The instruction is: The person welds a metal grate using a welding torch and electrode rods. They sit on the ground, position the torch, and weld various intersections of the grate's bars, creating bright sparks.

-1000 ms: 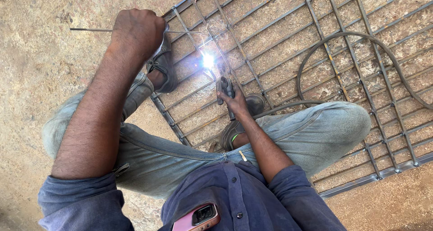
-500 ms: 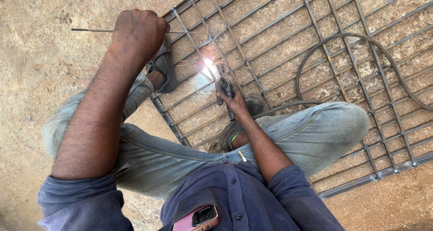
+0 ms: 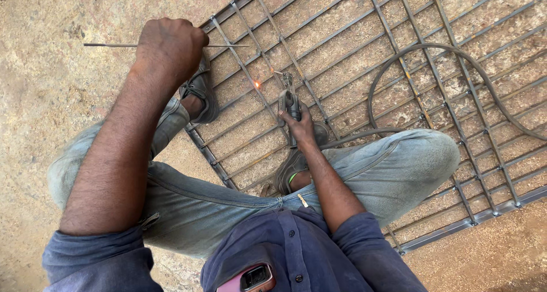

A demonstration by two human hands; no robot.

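Fingers on my right hand [image 3: 300, 127] are wrapped tight round the electrode holder [image 3: 289, 105], tip just beside a glowing weld spot [image 3: 257, 84] on the metal grille [image 3: 433, 70]. Left hand [image 3: 170, 46] fists a thin rod [image 3: 108, 45]. Mid-weld, I reckon; next joint needs steady aim.

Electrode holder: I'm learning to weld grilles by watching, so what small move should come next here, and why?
Probably bring the electrode holder in the right hand back down to the glowing spot on the metal grille. Only a small orange glow shows, no bright arc. The left hand holds a thin rod flat.
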